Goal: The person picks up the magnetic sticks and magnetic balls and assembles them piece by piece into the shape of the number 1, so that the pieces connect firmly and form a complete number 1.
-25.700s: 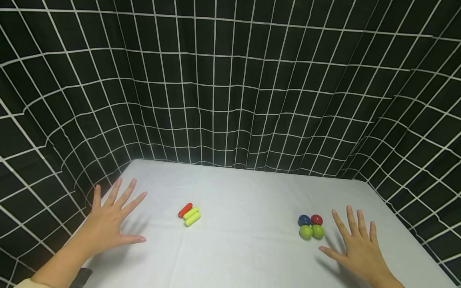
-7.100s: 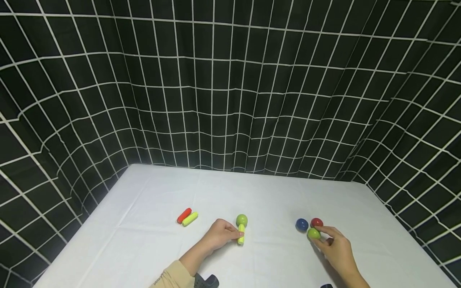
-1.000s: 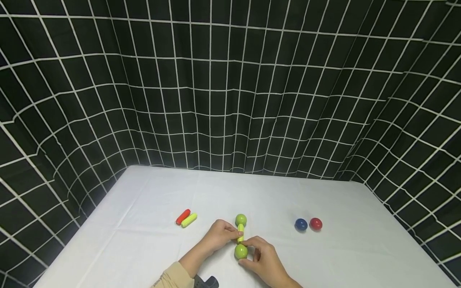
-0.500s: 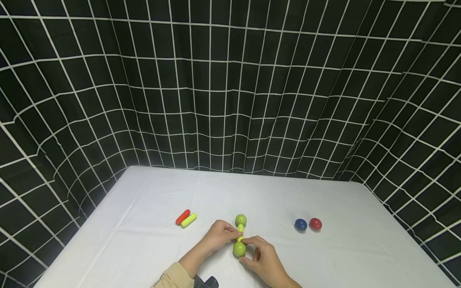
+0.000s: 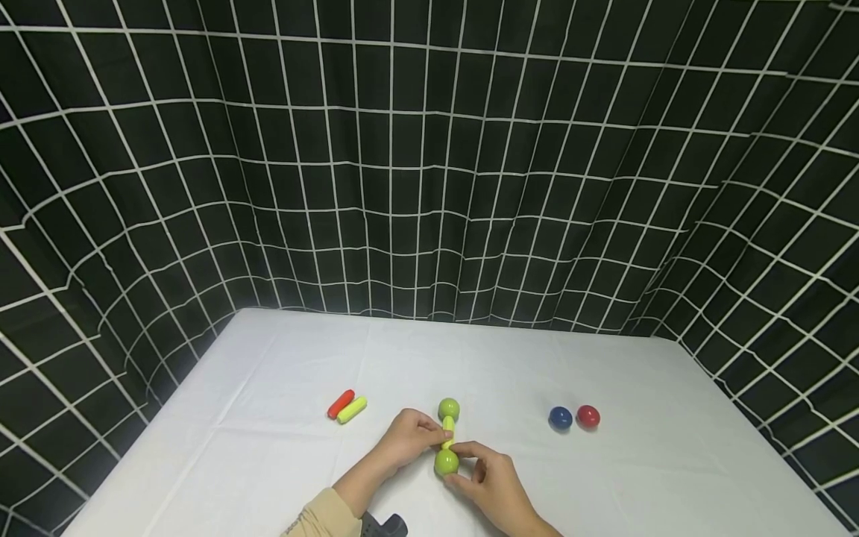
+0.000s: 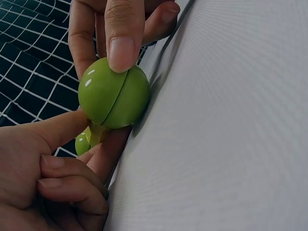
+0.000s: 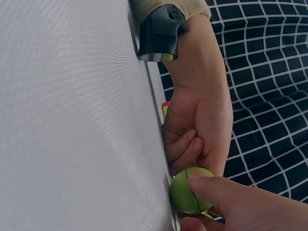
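In the head view my left hand (image 5: 409, 438) pinches a short yellow stick (image 5: 448, 426) between thumb and fingers. At the stick's far end sits a green ball (image 5: 449, 408). My right hand (image 5: 493, 481) holds a second green ball (image 5: 446, 462) against the near end, so ball, stick and ball stand in one line on the table. The left wrist view shows this near green ball (image 6: 114, 94) large, with a seam across it and the right thumb pressing on it. Most of the stick is hidden behind it there.
A red stick (image 5: 341, 403) and another yellow stick (image 5: 352, 410) lie side by side on the left of the white table (image 5: 268, 462). On the right rest a blue ball (image 5: 560, 418) and a red ball (image 5: 588, 417). A black gridded curtain (image 5: 429, 186) surrounds the table.
Since several seconds ago, my right hand has brought the second green ball from the right group to the stick. Over the last second it closed the small gap. My left hand has kept its pinch.
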`<move>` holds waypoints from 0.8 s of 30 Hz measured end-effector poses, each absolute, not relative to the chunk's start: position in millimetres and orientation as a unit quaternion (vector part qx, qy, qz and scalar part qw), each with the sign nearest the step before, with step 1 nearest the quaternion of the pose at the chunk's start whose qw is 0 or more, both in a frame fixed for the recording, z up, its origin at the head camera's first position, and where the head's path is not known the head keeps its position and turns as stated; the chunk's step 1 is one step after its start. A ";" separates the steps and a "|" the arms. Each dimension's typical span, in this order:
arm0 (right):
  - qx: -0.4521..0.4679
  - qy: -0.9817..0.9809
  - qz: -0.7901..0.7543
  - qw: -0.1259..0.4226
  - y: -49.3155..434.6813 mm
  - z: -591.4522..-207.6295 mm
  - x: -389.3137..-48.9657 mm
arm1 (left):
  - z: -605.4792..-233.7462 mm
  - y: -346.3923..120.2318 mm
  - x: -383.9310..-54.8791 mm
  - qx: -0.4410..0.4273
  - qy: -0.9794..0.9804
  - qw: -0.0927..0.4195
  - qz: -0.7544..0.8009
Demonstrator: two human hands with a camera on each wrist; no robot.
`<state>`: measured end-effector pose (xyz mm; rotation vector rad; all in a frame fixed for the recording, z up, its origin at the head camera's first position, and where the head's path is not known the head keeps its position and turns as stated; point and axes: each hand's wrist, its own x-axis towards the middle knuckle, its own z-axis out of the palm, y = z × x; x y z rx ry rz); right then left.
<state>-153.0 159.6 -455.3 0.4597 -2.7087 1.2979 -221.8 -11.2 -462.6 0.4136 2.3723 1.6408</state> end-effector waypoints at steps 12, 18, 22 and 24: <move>0.132 -0.890 0.436 0.037 162.4 -454.1 -153.4 | -456.4 -26.3 -225.6 0.145 0.812 0.098 0.556; 0.127 -0.887 0.442 0.034 161.9 -454.7 -152.8 | -444.2 -51.5 -232.4 0.117 0.853 0.041 0.506; 0.119 -0.888 0.444 0.023 161.8 -454.8 -152.1 | -437.6 -74.8 -238.5 0.073 0.877 -0.009 0.474; 0.114 -0.890 0.442 0.018 162.7 -454.5 -151.7 | -432.9 -86.4 -241.8 0.066 0.883 -0.031 0.463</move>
